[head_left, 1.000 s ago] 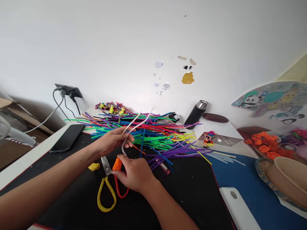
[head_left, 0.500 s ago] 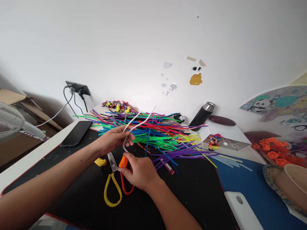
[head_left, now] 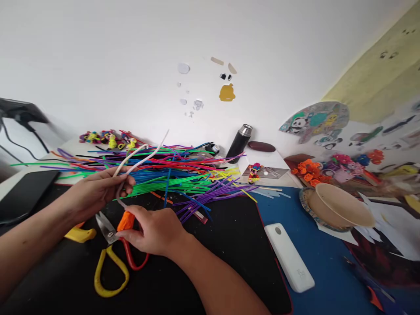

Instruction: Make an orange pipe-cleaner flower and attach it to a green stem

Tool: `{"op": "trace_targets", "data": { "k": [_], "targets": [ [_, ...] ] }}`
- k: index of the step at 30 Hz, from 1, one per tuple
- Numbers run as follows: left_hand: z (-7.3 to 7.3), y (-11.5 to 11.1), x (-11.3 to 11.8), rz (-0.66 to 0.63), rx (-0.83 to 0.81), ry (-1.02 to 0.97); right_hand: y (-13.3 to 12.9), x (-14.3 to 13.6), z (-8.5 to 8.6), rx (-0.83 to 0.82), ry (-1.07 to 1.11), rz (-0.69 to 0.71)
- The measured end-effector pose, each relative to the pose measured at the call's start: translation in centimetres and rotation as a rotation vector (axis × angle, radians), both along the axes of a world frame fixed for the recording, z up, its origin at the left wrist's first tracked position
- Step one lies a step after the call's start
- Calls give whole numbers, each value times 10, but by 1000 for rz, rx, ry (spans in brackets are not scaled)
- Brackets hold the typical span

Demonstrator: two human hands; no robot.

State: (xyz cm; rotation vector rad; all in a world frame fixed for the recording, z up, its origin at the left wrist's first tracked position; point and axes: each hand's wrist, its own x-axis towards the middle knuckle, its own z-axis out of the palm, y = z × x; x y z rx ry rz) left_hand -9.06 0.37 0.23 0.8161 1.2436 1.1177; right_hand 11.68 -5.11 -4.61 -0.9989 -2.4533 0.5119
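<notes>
My left hand (head_left: 98,192) pinches pale pipe cleaners (head_left: 143,161) between thumb and fingers. Two ends stick up past the fingers, and a strand bends down toward my right hand (head_left: 160,229). Thumb and forefinger of that right hand grip a small orange bundle (head_left: 126,221), which looks like packed pipe cleaner; the pale strand meets its top. Directly below lie scissors (head_left: 110,236) with one yellow and one red handle, blades slightly apart, partly covered by my right hand. A yellow object (head_left: 80,235) with a bit of orange rests left of the blades.
Many coloured pipe cleaners (head_left: 183,184) spread across the back of the black mat (head_left: 226,262). Behind stand small figures (head_left: 110,139) and a thermos (head_left: 239,144). A phone (head_left: 24,192) lies left; a white power bank (head_left: 289,258) and a bowl (head_left: 344,205) are right.
The view has swung to the right, so everything sits further left and more of the right side shows. Both hands keep the same holds on the pale pipe cleaners and orange bundle.
</notes>
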Motion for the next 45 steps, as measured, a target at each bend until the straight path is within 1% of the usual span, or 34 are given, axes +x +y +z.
{"op": "trace_targets", "data": {
  "k": [4,11,17,22,24,27,33,39,42,45],
  "targets": [
    [1,3,3,24,-31,48,-1,-3,-1,28,-41,-9],
    [3,5,10,19,-62,116,-3,-6,3,52,-102,3],
    [7,5,25,34,-72,104,-2,-7,6,16,-137,27],
    [9,7,35,32,-68,52,-2,-6,7,29,-151,39],
    [9,9,37,52,-72,29,-2,-6,7,31,-150,39],
    [8,12,39,96,-95,5,-3,-5,8,38,-143,43],
    [3,16,34,46,-117,-5,-4,-4,10,50,-129,51],
    [2,17,32,83,-103,-4,-4,-4,7,52,-121,51],
    [4,16,34,61,-105,-22,-4,-5,4,55,-109,50],
    [12,12,36,96,-93,-1,-4,-5,2,58,-105,54]
  ]
}}
